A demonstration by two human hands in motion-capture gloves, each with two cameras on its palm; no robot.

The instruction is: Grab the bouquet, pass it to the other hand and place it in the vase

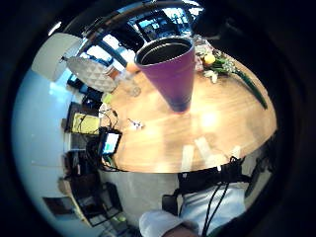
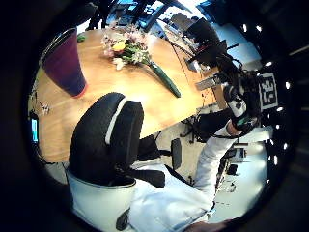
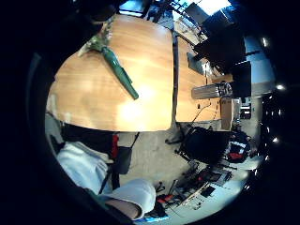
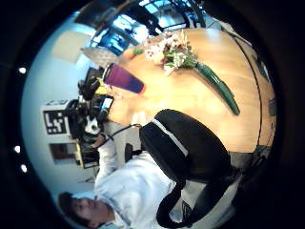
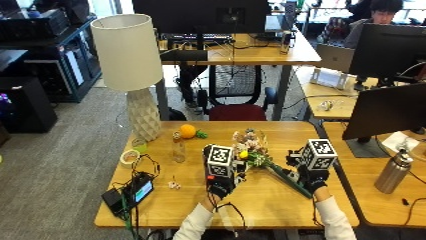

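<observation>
The bouquet (image 5: pixel 251 150) lies flat on the wooden table (image 5: pixel 166 210), with pale and yellow flowers at the far end and a green wrapped stem (image 5: pixel 287 177) running toward my right hand. The left thumb side palm view shows the bouquet (image 2: pixel 128 48) lying beside the purple vase (image 2: pixel 65 63). The vase (image 1: pixel 173 69) stands upright on the table and looks empty. In the outside view my left hand hides it. My left hand (image 5: pixel 219 187) is raised over the table near the flowers and holds nothing. My right hand (image 5: pixel 313 180) hovers above the stem end, also holding nothing.
A white lamp (image 5: pixel 130 55) stands at the table's far left. Near it are an orange (image 5: pixel 188 131) and a clear bottle (image 5: pixel 178 147). A tape roll (image 5: pixel 130 156) and a small screen device (image 5: pixel 136 190) with cables lie on the left. A metal bottle (image 5: pixel 393 172) stands on the neighbouring desk.
</observation>
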